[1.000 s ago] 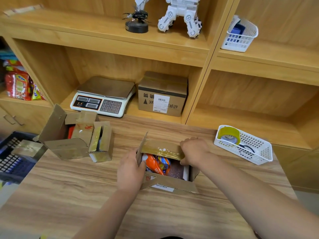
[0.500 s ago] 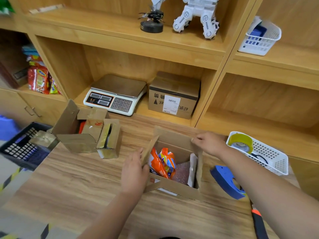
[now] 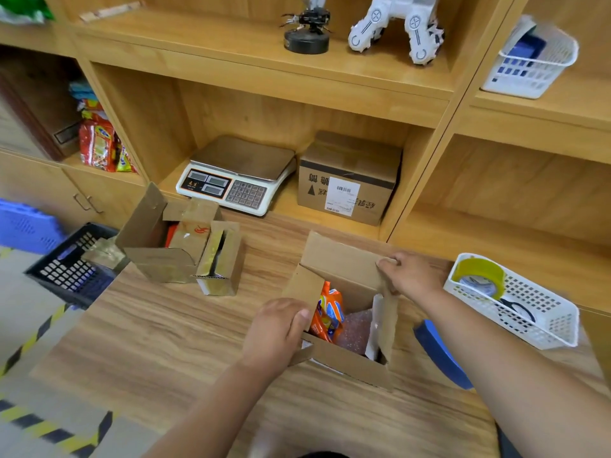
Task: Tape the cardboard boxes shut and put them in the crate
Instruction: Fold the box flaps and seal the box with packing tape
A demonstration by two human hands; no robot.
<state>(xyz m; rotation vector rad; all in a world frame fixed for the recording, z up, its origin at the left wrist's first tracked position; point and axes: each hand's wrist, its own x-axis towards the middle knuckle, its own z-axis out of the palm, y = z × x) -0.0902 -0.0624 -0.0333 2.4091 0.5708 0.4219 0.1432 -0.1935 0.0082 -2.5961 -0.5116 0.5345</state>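
Observation:
An open cardboard box (image 3: 350,366) stands on the wooden table in front of me, with an orange snack packet (image 3: 327,312) and a bubble-wrapped item inside. My left hand (image 3: 276,330) grips the box's left flap. My right hand (image 3: 408,274) pinches the far flap at its right corner, and that flap stands raised. A second open cardboard box (image 3: 158,256) with a small box (image 3: 221,262) beside it sits at the table's left. A dark crate (image 3: 71,271) is on the floor, left of the table. A blue tape dispenser (image 3: 441,355) lies under my right forearm.
A white basket (image 3: 542,320) with a yellow tape roll (image 3: 479,279) and scissors sits at the right. On the shelf behind are a weighing scale (image 3: 236,175) and a sealed box (image 3: 348,178). Snack bags fill the left cubby. A blue crate (image 3: 23,226) is at far left.
The far flap, folded down over the box a second ago, is now raised by my right hand. The view has shifted, bringing the tape dispenser and floor into sight.

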